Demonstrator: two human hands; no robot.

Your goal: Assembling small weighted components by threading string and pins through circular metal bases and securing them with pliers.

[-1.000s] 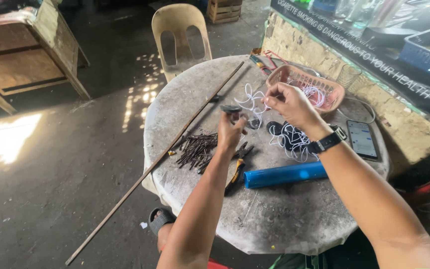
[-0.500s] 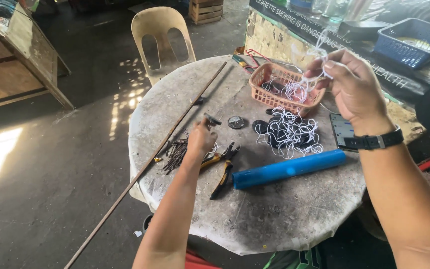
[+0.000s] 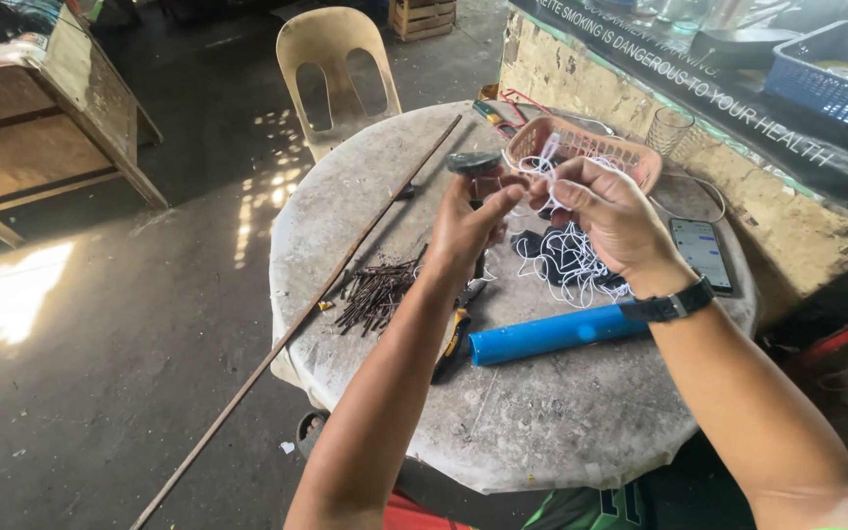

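Head view: the fingers (image 3: 503, 201) of the left hand (image 3: 463, 231) are pinching a small dark round piece (image 3: 474, 162), while the right hand (image 3: 606, 216) is pinching a loop of white string (image 3: 542, 165) beside it, above the surface (image 3: 542, 412). Keeping the string taut and both hands close together is advisable. More white loops (image 3: 576, 265) are lying tangled by thin dark sticks (image 3: 375, 292), a smooth blue tube (image 3: 552, 336) and a slotted pink basket (image 3: 620, 152).
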